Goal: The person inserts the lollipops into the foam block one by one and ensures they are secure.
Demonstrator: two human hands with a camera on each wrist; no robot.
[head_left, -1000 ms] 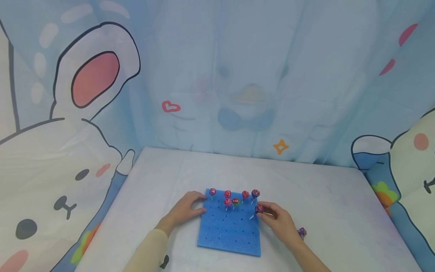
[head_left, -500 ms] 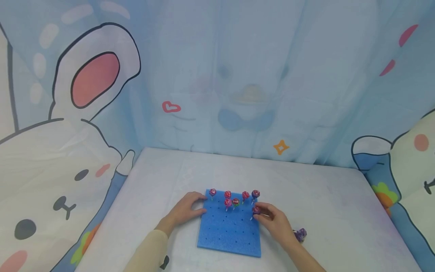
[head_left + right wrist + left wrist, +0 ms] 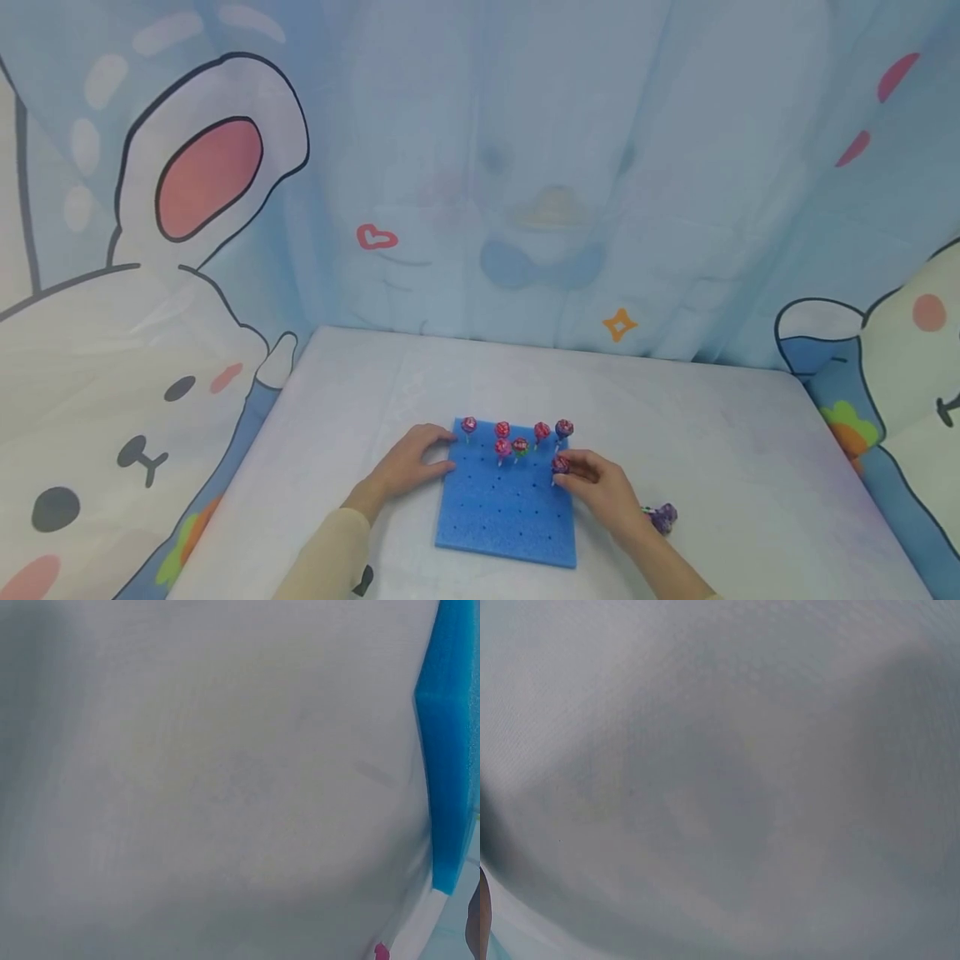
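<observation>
A blue foam board point(image 3: 495, 529) with rows of small holes lies on the white-covered table. My right hand point(image 3: 606, 492) pinches a dark purple-red lollipop point(image 3: 560, 465) over the board's right side, its stick pointing down at the foam; whether the tip is in a hole I cannot tell. Along the left edge, the fingers and thumb of my left hand point(image 3: 408, 460) touch the board. Several lollipops stand upright in the far rows, among them a red one point(image 3: 542, 430) and a pink one point(image 3: 502, 448). The right wrist view catches the foam board's edge point(image 3: 446, 780).
More wrapped lollipops point(image 3: 663, 517) lie on the table right of the board, partly behind my right forearm. A cartoon-printed curtain point(image 3: 540, 167) hangs behind the table point(image 3: 375, 367). The left wrist view shows mostly blurred pale cloth point(image 3: 720, 780).
The right hand has moved slightly left with its lollipop, whose stick has gone from slanted to nearly upright over the board. The left hand stays in place.
</observation>
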